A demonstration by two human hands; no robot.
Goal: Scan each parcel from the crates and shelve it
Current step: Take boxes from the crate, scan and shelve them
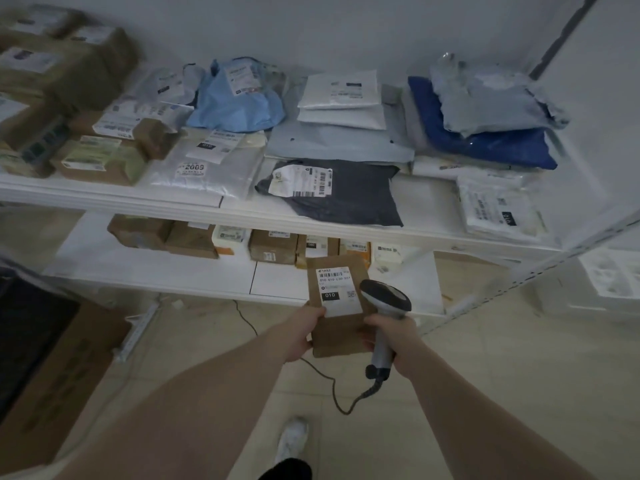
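Head view looks down past two bare forearms at a white shelving unit (311, 221) against a pale wall. Near the middle, the left hand (300, 336) grips a flat brown parcel (337, 336) by its left edge, thumb on top at the corner of a white shipping label (337, 292) and the other fingers curled underneath. That label faces up and carries a barcode and a black patch reading 010. The right hand (394, 336) is wrapped around the handle of a grey barcode scanner (386, 299), and its fingertips also touch the parcel's right edge. The scanner's dark head sits just right of the label, raised above the hand, and its coiled cable (341, 405) hangs from the handle's base down toward the tiled floor (485, 375).

On the upper shelf, cardboard boxes (65, 74) are stacked at the far left; next to them lie clear and white bags, a light blue bag (239, 105), white mailers, a dark grey mailer (346, 195) near the front edge, and a dark blue bag (481, 140) at the right under a pale grey one. The lower shelf, far beyond the held parcel, holds a row of small brown boxes (273, 245). A large cardboard carton (59, 382) stands on the floor at the near left, and a white shoe (292, 441) shows near the bottom
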